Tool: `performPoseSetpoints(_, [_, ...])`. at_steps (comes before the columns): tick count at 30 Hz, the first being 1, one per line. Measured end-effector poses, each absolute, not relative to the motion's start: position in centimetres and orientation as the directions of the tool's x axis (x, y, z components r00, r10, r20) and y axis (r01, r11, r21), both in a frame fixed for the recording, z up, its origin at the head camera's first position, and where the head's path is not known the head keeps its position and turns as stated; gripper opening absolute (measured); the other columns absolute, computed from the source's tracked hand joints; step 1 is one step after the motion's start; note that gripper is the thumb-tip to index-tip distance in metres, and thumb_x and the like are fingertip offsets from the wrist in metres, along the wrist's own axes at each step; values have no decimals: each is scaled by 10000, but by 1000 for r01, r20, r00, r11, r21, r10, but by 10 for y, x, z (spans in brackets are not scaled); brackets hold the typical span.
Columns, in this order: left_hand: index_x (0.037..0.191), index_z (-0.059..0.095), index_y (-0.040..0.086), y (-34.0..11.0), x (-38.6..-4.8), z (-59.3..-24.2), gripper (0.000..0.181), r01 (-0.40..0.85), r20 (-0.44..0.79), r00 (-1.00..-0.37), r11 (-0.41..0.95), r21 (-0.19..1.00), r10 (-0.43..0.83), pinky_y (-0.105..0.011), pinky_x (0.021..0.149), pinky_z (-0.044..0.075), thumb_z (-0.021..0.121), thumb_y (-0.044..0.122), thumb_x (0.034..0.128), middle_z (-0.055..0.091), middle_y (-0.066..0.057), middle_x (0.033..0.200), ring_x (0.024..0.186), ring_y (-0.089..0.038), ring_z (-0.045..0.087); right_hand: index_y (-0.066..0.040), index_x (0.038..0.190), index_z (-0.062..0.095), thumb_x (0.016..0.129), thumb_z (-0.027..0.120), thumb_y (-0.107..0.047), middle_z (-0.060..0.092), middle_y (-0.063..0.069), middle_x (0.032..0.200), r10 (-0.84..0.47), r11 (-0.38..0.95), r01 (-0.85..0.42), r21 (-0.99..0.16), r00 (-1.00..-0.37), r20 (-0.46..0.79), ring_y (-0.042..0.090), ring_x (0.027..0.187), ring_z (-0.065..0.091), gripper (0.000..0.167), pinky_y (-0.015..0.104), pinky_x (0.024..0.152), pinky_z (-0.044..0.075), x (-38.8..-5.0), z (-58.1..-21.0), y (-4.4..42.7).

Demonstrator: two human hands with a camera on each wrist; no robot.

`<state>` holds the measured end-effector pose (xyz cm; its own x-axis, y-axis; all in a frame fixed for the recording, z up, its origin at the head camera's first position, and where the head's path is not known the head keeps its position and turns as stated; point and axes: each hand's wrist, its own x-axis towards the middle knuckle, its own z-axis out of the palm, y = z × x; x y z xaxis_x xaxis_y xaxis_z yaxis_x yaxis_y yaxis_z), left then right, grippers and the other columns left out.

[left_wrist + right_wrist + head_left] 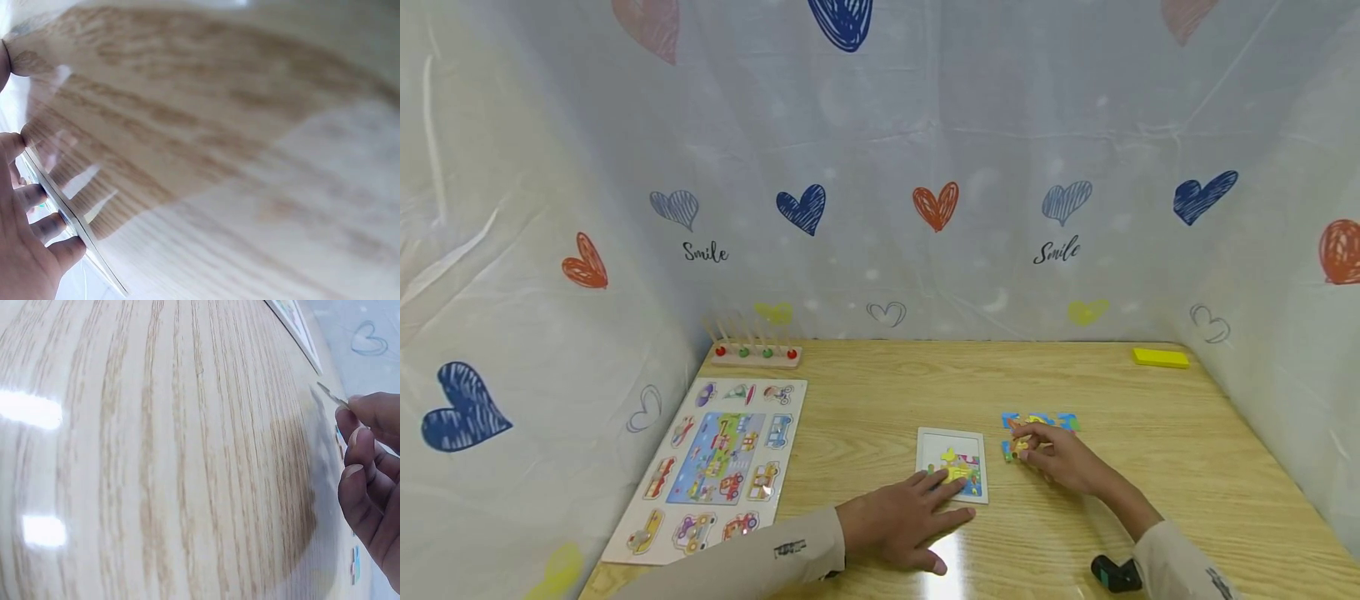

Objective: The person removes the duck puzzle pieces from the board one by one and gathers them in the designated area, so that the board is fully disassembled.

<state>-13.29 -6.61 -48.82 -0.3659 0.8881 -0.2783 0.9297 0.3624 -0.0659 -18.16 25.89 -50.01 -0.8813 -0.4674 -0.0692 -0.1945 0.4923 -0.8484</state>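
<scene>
A small white-framed jigsaw tray (952,432) lies on the table, its lower part filled with yellow, pink and blue pieces. My left hand (901,523) rests over the tray's lower left with fingers spread; in the left wrist view its fingertips (74,247) touch the tray edge. To the right of the tray, my right hand (1063,458) pinches a thin jigsaw piece (332,394) between thumb and index finger, seen edge-on in the right wrist view. Loose blue and yellow jigsaw pieces (1066,421) lie just beyond and beside that hand, partly hidden by its fingers.
On the left lies a large vehicle peg puzzle board (658,496). Behind it stands a wooden peg rack (758,360) with red and green beads. A yellow block (1161,358) sits at the back right corner. Near my right sleeve is a black object (1112,575). Printed curtains enclose the table.
</scene>
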Motion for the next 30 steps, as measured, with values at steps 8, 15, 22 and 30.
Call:
performPoseSetpoints(8, [1627, 160, 283, -66, -133, -490, 759, 930, -274, -367, 361, -74, 889, -409, 1224, 270, 219, 702, 996, 102, -87, 1697, 1548, -320, 186, 74, 1277, 571, 985, 640, -99, 584, 113, 891, -454, 523, -207, -827, -889, -65, 51, 562, 491, 347, 255, 504, 480, -183, -505, 258])
performPoseSetpoints(15, [1628, 151, 286, -67, -134, -493, 759, 930, -269, -367, 359, -82, 890, -407, 1227, 263, 202, 703, 995, 95, -83, 1699, 1550, -318, 178, 44, 1239, 611, 936, 719, -153, 600, 103, 927, -440, 549, -214, -808, -896, -62, 58, 619, 533, 377, 262, 529, 502, -186, -507, 260])
performPoseSetpoints(22, [1627, 158, 281, -67, -134, -493, 755, 930, -255, -368, 358, -85, 894, -401, 1228, 262, 205, 697, 999, 101, -83, 1698, 1550, -317, 181, -21, 1168, 670, 905, 758, -191, 615, 50, 931, -414, 613, -246, -751, -909, -40, 52, 766, 541, 325, 238, 629, 483, -188, -506, 260])
performPoseSetpoints(30, [1627, 163, 277, -66, -134, -494, 756, 930, -260, -368, 359, -83, 893, -402, 1224, 270, 213, 697, 999, 102, -84, 1698, 1550, -322, 179, -56, 1145, 691, 897, 768, -200, 605, 27, 914, -404, 637, -243, -732, -913, -48, 62, 772, 540, 297, 236, 671, 480, -190, -505, 261])
